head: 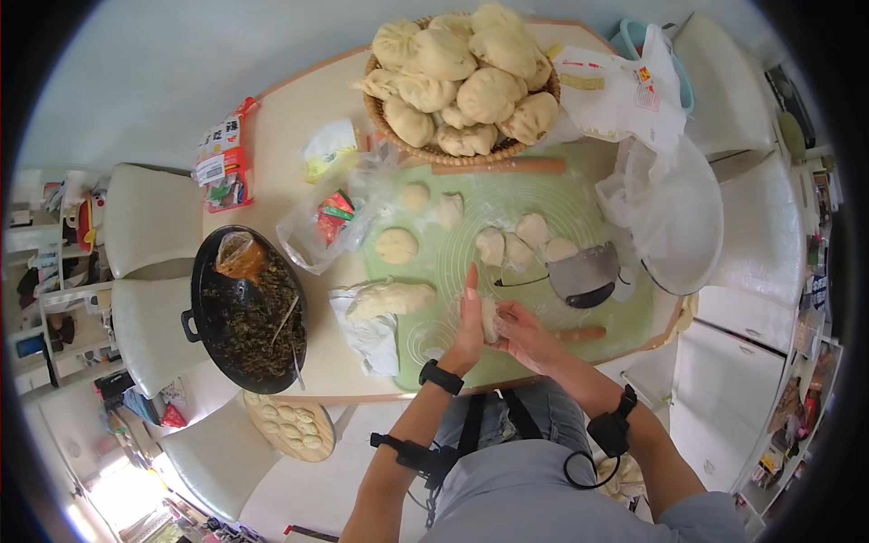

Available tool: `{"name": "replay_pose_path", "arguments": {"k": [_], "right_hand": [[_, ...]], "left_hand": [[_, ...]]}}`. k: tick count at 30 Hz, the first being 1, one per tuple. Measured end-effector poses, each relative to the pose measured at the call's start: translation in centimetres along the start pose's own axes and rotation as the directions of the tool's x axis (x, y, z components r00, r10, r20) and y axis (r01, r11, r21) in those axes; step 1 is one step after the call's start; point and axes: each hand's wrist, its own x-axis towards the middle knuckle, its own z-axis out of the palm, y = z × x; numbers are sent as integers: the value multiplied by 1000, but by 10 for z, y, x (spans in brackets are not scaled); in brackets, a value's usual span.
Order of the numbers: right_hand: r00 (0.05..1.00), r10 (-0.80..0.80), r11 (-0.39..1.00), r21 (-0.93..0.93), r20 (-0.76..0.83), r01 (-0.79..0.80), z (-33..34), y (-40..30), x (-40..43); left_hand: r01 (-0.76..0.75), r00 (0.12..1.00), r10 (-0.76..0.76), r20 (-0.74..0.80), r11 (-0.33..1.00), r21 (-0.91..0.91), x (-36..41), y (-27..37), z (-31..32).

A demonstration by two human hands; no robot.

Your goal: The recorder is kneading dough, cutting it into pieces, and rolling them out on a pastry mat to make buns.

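Note:
Between my two hands, over the green silicone mat [502, 370], is a piece of dough [488, 319]. My left hand [470, 319] is upright with its fingers straight, its palm against one side of the dough. My right hand [526, 332] has bent fingers around the other side. A wooden rolling pin [580, 333] lies partly behind my right hand. Beyond my hands are several dough pieces [531, 230] and a metal dough scraper [584, 271] with a dark handle. Two flattened dough rounds [396, 246] lie to the left, near a long dough roll [392, 300] on a white cloth or bag.
A wicker basket [461, 160] heaped with buns stands at the far edge. At left is a black pan [204, 339] of chopped filling with utensils. Plastic bags [326, 231], a red package [224, 159] and a white bowl [686, 217] surround the mat. Chairs flank the table.

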Motion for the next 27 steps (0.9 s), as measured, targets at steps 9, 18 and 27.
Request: {"name": "replay_pose_path", "arguments": {"k": [9,18,27], "right_hand": [[994,-87,987,-137,-58,78,21,1,31],[769,-465,-367,-886,439,283,-24,-8,18],[844,-307,-605,-774,441,185,-91,-9,-54]], "left_hand": [[-214,868,471,-154,636,741,-12,-7,-34],[-376,841,449,303,83,923,-1,-38,-44],[-396,863,288,416,-126,910,34,-58,-14]]}}
